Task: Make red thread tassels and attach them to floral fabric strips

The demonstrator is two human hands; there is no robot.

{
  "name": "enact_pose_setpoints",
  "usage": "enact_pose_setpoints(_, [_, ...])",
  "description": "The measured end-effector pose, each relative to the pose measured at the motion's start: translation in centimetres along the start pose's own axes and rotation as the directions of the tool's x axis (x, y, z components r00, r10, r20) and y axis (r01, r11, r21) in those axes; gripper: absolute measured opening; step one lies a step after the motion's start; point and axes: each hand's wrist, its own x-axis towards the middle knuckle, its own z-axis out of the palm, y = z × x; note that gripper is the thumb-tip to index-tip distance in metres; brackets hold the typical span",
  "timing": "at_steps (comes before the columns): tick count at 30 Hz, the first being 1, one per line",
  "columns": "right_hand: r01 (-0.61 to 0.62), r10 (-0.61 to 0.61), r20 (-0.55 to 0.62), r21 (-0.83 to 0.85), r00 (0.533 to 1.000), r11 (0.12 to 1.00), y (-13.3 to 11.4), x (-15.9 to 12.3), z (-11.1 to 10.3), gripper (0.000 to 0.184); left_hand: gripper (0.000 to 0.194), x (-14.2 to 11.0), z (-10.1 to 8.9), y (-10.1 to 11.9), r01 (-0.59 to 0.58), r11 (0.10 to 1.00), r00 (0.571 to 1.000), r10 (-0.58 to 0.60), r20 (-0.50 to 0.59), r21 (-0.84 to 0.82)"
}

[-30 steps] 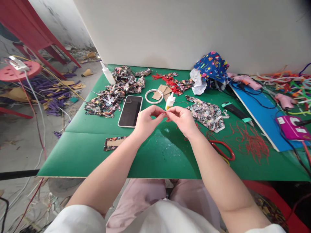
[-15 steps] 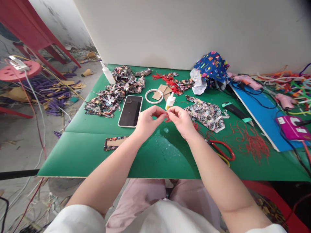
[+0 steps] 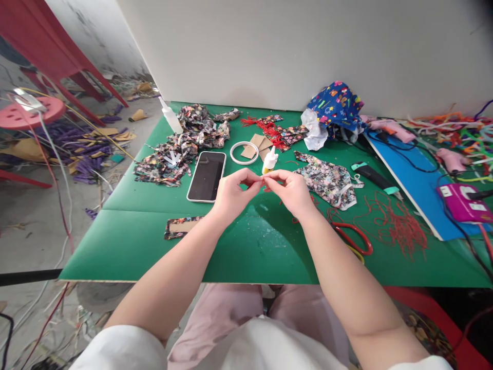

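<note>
Some red thread (image 3: 266, 188), mostly hidden, between meeting fingertips of left hand (image 3: 238, 191) and right hand (image 3: 289, 192), both pinched closed on it above green tabletop (image 3: 133, 244); white squeeze bottle (image 3: 269, 162) just beyond, smartphone (image 3: 207, 177) beside left hand.

No text, brand or number can be read; the white labels (image 3: 478, 207) on the purple box (image 3: 457, 204), well out beyond the right hand (image 3: 291, 192), are too small to make out.

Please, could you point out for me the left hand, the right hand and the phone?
Left hand (image 3: 233, 192): head view, back of the hand.
Right hand (image 3: 295, 193): head view, back of the hand.
Phone (image 3: 206, 176): head view, middle of the dark screen.
</note>
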Motion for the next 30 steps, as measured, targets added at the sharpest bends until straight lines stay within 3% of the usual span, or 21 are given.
enact_pose_setpoints(13, [-0.002, 0.002, 0.056, -0.005, 0.998, 1.0, -0.2, 0.08, -0.23, 0.019, 0.006, -0.06, -0.06, -0.01, -0.025, 0.999, 1.0, 0.025, -0.009, 0.044])
enact_pose_setpoints(30, [0.0, -0.001, 0.045, 0.037, 0.999, 0.999, 0.28, 0.14, 0.08, 0.016, 0.004, 0.03, 0.07, -0.18, 0.005, 0.997, 1.0, -0.003, 0.02, -0.075])
